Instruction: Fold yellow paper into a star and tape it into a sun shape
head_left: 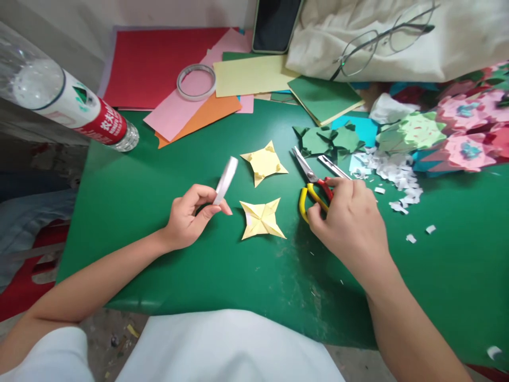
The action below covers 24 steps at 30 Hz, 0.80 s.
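My left hand (pixel 190 215) pinches a white tape roll (pixel 225 179) and holds it upright, a little above the green table sheet (pixel 167 265). My right hand (pixel 352 223) is closed on the red and yellow handles of the scissors (pixel 314 183), whose blades lie open on the sheet. Between my hands lie two folded yellow paper stars, one nearer (pixel 261 218) and one farther (pixel 264 162).
A clear plastic bottle (pixel 63 101) lies at the far left. Coloured paper sheets (pixel 191 85) and a second tape ring (pixel 196 81) sit at the back, with a phone (pixel 275 24) and glasses (pixel 382 40) on a cloth bag. Folded green pieces (pixel 330 140), white scraps (pixel 393 175) and paper flowers (pixel 465 138) crowd the right.
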### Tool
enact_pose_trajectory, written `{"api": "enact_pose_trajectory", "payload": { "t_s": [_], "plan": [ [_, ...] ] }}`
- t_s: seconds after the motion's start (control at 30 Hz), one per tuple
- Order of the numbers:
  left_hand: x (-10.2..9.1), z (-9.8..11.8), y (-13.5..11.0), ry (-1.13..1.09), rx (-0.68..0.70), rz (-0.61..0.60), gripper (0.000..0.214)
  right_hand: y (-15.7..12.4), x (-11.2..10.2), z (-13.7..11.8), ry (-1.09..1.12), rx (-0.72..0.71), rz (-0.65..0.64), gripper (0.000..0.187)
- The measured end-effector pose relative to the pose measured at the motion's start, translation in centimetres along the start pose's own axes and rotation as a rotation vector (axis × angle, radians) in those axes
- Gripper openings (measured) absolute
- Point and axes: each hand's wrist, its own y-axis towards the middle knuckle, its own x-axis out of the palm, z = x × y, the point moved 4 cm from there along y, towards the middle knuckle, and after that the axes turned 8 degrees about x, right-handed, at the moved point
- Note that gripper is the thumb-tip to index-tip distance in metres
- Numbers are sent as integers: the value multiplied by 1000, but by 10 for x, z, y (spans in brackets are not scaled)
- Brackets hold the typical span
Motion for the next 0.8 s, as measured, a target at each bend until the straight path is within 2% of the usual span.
{"api": "enact_pose_trajectory", "payload": {
  "t_s": [0.17,0.3,0.4,0.57,0.67,0.8],
  "plan": [
    [5,3,0,-189,-131,-8,14,0,8,8,98,10,44,41],
    [7,1,3,-251,-137,33,21,6,8,11,124,118,-29,38],
    [8,1,3,-297,-157,42,29,9,4,9,198,135,1,29],
    [11,5,2,-309,-135,20,53,1,-3,-4,386,-35,128,27],
    [12,5,1,-285,-135,-15,60,-6,-7,-12,411,-173,200,37],
    [12,2,-1,-262,-132,-92,56,-12,-10,-20,433,-241,171,43]
  ]
}}
